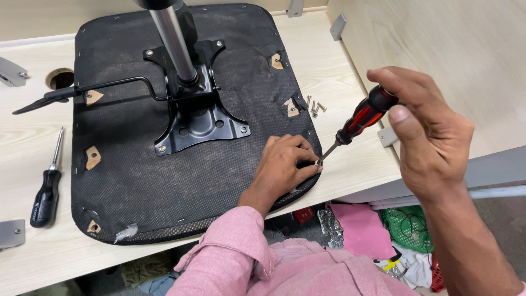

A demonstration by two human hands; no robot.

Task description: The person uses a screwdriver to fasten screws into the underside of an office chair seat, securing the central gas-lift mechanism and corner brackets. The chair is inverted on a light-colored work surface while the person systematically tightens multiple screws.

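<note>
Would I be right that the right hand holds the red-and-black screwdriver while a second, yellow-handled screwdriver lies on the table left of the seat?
Not quite: the head view shows the spare screwdriver has a black handle, not yellow. The rest holds.

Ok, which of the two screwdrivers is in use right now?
The red-and-black-handled screwdriver, gripped in the right hand, its tip at the left hand fingers on the seat edge. The black-handled screwdriver lies untouched on the wooden table.

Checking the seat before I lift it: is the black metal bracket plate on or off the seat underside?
On. The bracket plate lies flat on the seat underside, with bolt heads showing at its corners. How tight they are, cannot tell.
</note>
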